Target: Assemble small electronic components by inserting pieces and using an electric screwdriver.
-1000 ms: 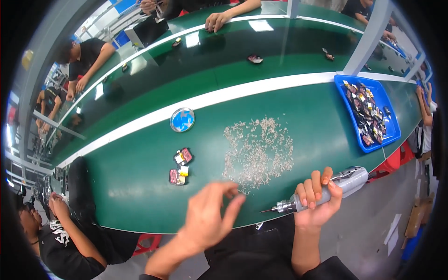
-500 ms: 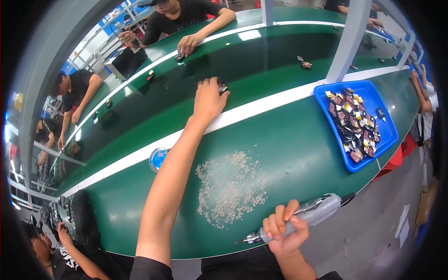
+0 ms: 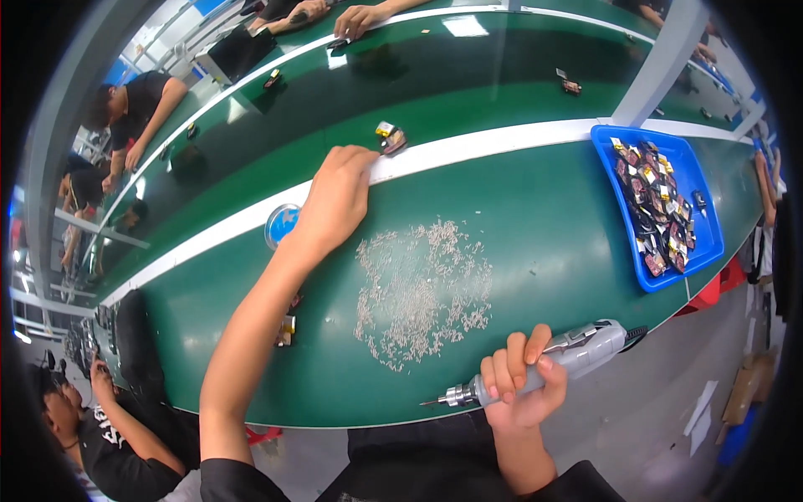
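Along the white rail point(image 3: 493, 146) between the green workbench point(image 3: 544, 217) and the dark green conveyor point(image 3: 485, 84): one black-cased electronic module point(image 3: 393, 140), with a yellow-and-white label at its upper left. Print on it too small to read. Similar labels on the heaped modules point(image 3: 657, 197) in the blue plastic tray point(image 3: 709, 238), far right of the bench; no legible text there either. Only bold marking noted: white lettering on the black shirt point(image 3: 110, 425) of a co-worker, lower left.

Left hand point(image 3: 339, 197): arm stretched over the bench, back of hand up, fingers lying close together. Module sits just beyond the fingertips, to their upper right. Contact uncertain from this angle; cannot tell whether the fingers pinch its near edge or have it loose.

Right hand point(image 3: 520, 383): wrapped round a grey powered screwdriver point(image 3: 585, 350), held low at the bench's near edge, bit pointing left, well apart from the module.

Between the hands, tiny silvery fasteners point(image 3: 425, 305) in a loose scatter. Round metal-rimmed dish point(image 3: 283, 224), blue inside, partly hidden by the left hand. Another labelled module point(image 3: 287, 330) partly behind the left forearm. Across the conveyor, a co-worker's hand point(image 3: 360, 21) at a dark module point(image 3: 338, 43).
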A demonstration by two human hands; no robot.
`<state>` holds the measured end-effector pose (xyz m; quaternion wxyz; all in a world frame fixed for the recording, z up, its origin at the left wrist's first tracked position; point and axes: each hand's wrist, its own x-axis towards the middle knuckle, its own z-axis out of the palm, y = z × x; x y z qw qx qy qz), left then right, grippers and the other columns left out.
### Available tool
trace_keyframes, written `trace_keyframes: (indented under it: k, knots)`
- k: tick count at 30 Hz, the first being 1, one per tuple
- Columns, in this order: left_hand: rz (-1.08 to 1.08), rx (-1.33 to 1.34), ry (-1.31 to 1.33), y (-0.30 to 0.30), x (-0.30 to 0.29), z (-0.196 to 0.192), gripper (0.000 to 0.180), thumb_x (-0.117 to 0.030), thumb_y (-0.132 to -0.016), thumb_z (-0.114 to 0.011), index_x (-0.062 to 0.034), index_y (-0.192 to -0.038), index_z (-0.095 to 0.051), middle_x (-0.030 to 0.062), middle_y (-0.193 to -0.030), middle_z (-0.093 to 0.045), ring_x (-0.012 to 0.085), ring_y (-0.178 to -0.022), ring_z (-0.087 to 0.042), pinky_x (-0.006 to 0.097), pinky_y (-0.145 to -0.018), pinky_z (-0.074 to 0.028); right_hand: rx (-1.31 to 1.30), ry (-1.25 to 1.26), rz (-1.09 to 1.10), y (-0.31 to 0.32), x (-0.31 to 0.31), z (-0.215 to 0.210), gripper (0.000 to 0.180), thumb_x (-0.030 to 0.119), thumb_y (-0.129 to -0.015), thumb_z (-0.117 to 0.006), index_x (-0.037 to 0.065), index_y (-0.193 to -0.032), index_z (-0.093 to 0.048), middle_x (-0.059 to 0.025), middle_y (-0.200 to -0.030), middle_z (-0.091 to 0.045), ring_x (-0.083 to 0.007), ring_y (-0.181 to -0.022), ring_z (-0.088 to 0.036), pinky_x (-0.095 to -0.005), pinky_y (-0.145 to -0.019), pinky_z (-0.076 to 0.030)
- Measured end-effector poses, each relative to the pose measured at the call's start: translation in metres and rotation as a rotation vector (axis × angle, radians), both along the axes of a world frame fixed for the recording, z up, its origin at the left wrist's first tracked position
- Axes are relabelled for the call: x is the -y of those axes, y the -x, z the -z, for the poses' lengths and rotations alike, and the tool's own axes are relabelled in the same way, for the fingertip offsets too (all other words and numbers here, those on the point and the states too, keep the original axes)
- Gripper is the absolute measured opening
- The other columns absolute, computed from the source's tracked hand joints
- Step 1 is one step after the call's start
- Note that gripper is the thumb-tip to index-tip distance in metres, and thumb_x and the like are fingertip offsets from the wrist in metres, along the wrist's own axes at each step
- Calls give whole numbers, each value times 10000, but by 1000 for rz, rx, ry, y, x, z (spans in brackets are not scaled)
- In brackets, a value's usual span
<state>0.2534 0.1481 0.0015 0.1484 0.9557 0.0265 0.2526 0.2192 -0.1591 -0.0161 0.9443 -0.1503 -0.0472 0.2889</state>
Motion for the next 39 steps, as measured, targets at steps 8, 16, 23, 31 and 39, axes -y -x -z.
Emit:
trace_keyframes:
  k: [8, 16, 23, 31, 39]
  knots:
    - [-102, 32, 165, -17, -11, 6, 275, 50, -808, -545, 19, -1078, -588, 169, -1033, -617, 328, -974, -577, 381, -867, -459, 18, 2, 25, 2, 1, -1, 118, 163, -877, -464, 60, -830, -431, -25, -605, -380, -115, -424, -374, -295, -486, -392]
    - [135, -172, 52, -37, -33, -6, 364, 63, -764, -590, -19, -1119, -597, 132, -1117, -601, 314, -1088, -542, 380, -965, -424, 6, 6, 17, 8, -3, -5, 119, 167, -868, -485, 66, -826, -436, -17, -601, -375, -107, -429, -356, -282, -474, -376]
    - [67, -91, 40, 72, 22, -35, 374, 23, -763, -663, -59, -1125, -615, 129, -1080, -602, 303, -983, -577, 379, -843, -475, -3, 5, 25, 9, 6, 3, 124, 183, -861, -493, 67, -840, -456, -19, -604, -382, -115, -444, -359, -289, -490, -376]
    - [-42, -262, -33, 225, 116, -19, 528, -87, -650, -777, -92, -1149, -602, 126, -1022, -540, 284, -838, -541, 375, -666, -480, 9, -17, 5, 2, -1, 1, 125, 174, -879, -497, 56, -852, -466, -17, -623, -383, -108, -465, -364, -278, -494, -367]
    - [16, -311, 270, 237, 102, -21, 436, -26, -665, -745, -55, -1089, -646, 81, -950, -559, 235, -787, -528, 343, -684, -456, 69, -71, -32, 1, -2, 7, 100, 141, -884, -486, 42, -877, -496, -16, -640, -385, -105, -495, -387, -275, -543, -361]
